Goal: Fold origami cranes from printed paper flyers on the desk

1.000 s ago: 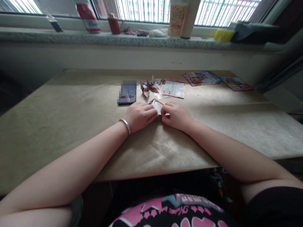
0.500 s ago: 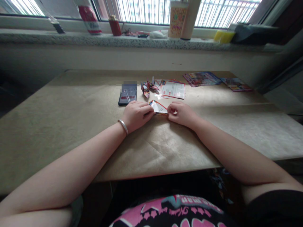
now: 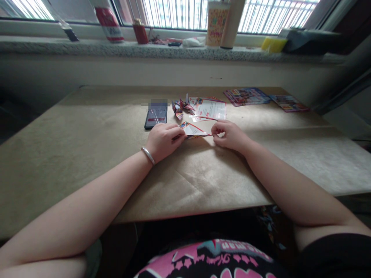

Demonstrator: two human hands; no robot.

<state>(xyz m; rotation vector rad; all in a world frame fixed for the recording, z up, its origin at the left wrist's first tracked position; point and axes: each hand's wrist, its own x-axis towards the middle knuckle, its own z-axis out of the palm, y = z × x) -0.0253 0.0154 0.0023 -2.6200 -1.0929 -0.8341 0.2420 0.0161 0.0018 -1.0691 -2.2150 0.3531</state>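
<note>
Between my two hands is a folded sheet of paper [image 3: 194, 130], white with a red edge and coloured print, tapering to a point on the right. My left hand [image 3: 165, 139], with a silver bangle at its wrist, pinches the paper's left end. The thumb and forefinger of my right hand [image 3: 228, 135] are closed on the pointed right tip. Just beyond lie folded paper shapes [image 3: 181, 107] and several flat printed sheets [image 3: 213, 109]. A phone [image 3: 156, 115] lies past my left hand.
Colourful printed booklets or cards [image 3: 247, 96] lie at the table's [image 3: 72, 154] back right, with another printed piece [image 3: 289, 103] beside them. On the granite windowsill [image 3: 116, 48] stand a red-and-white bottle [image 3: 109, 23], a patterned cup [image 3: 216, 23] and a yellow item [image 3: 273, 44].
My right hand has moved to the right, and more of the paper's pointed right end shows between the hands. My left hand has shifted slightly left, still gripping the paper.
</note>
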